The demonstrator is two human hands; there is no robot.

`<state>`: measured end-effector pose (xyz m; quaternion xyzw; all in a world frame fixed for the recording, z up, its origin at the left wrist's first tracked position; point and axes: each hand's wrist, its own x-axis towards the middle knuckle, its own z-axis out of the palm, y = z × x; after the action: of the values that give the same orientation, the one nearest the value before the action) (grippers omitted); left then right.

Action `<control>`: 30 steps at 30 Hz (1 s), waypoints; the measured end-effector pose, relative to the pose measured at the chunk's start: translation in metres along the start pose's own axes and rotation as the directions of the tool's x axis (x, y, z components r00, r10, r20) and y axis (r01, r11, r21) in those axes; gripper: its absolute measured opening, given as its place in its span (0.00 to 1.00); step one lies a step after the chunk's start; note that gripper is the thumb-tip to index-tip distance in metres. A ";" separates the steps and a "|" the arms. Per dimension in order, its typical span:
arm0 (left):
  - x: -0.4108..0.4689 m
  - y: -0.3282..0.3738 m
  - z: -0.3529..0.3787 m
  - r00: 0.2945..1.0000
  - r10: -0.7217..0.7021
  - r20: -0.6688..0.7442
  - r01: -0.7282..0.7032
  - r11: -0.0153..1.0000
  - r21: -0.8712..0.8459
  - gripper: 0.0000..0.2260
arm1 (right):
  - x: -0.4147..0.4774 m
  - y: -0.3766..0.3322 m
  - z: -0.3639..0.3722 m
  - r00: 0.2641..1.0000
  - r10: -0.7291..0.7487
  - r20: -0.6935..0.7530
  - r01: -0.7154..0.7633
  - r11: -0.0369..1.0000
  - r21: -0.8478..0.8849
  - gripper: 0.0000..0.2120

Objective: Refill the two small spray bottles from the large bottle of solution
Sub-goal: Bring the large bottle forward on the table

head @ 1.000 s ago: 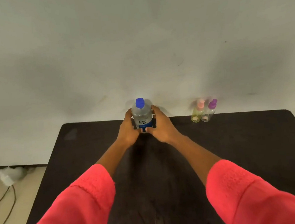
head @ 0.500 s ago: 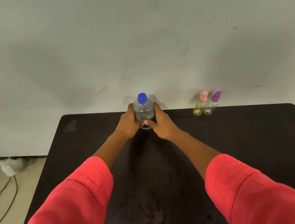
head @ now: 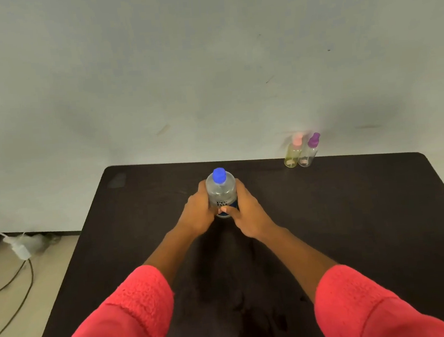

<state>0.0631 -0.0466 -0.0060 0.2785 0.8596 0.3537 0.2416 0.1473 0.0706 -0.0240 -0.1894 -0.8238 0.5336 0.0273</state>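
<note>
The large bottle (head: 221,192) stands upright in the middle of the dark counter (head: 353,210), a little back from the centre and towards the wall (head: 206,62). Its long axis runs straight up and down, with the blue cap (head: 219,174) on top, pointing at the ceiling. The clear body shows a dark blue label low down, its lettering facing the person.

Both hands clasp it from either side. The left hand (head: 196,215) is curled round the bottle's left flank, its fingers (head: 201,192) wrapping away to the far side. The right hand (head: 249,214) mirrors it on the right, with fingers (head: 240,187) curved round the shoulder of the bottle. The thumbs come together across the near face, over the label. The hands cover the base, so I cannot tell whether it sits on the counter or is raised just off it.

The two small spray bottles stand well apart from it, at the back right edge of the counter by the wall. They are side by side and look to be touching, both upright with their nozzles up. The yellow-green spray bottle (head: 292,154) with the pink top is on the left, and the clear spray bottle (head: 307,154) with the purple top is on the right.

Red sleeves (head: 126,319) cover the upper forearms. On the floor to the left lies a cable (head: 23,277) with a white plug.
</note>
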 end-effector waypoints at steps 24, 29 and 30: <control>-0.148 -0.032 0.032 0.989 0.150 -0.004 -0.148 0.979 0.137 0.29 | -0.139 0.031 0.039 0.980 -0.187 0.070 0.197 0.964 -0.181 0.33; -0.164 -0.041 0.036 0.972 0.236 -0.001 -0.235 0.965 0.120 0.27 | -0.151 0.040 0.042 0.961 -0.262 0.092 0.276 0.938 -0.211 0.31; -0.167 -0.042 0.038 0.970 0.245 -0.003 -0.243 0.964 0.112 0.27 | -0.153 0.042 0.044 0.958 -0.272 0.093 0.286 0.934 -0.214 0.31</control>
<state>0.1951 -0.1626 -0.0245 0.3923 0.8390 0.3349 0.1732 0.2901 -0.0047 -0.0560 -0.0559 -0.8979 0.4331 0.0555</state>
